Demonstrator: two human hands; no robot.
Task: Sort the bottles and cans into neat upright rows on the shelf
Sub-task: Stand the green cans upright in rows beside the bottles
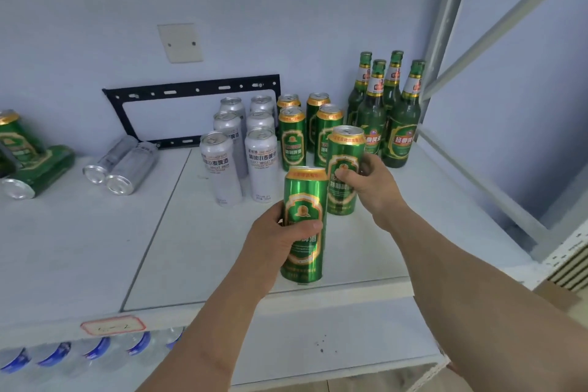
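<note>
My left hand [280, 239] grips an upright green can [305, 200] near the front of the white shelf [95, 248]. My right hand [369, 181] grips a second green can [345, 153], upright, just in front of the standing green cans [292, 137]. Left of those stand several silver cans [262, 162] in rows. Several green bottles [401, 134] stand upright at the back right. Two silver cans [127, 165] lie on their sides at the left. Further left, a green can [41, 175] lies flat and another green can [14, 137] tilts beside it.
A black metal bracket [191, 89] leans on the wall behind the cans. The grey shelf frame [445, 41] rises at the right. Water bottles with blue caps [95, 353] show on the level below. A label [113, 325] sticks to the shelf's front edge.
</note>
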